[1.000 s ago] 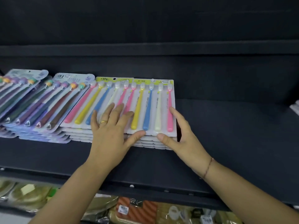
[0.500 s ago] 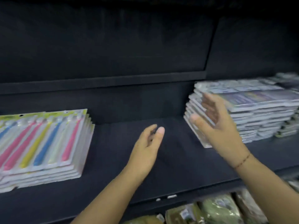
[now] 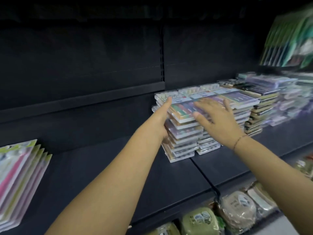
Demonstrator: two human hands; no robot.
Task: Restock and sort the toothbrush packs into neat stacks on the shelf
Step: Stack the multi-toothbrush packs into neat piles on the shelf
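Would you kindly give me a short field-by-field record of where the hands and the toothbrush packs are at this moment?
tall stack: packs with uneven edges, standing on the dark shelf
left hand: pressed against the stack's left side, fingers straight
right hand: flat on the stack's top pack, fingers spread
bright packs: fanned pile at far left, no hand on it
further stacks: right of the tall stack, blurred
lower shelf goods: bagged items, too blurred to identify

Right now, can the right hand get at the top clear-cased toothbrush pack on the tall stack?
Probably yes: the right hand lies flat on the top clear-cased toothbrush pack, nothing over it; the left hand touches the tall stack's left side.
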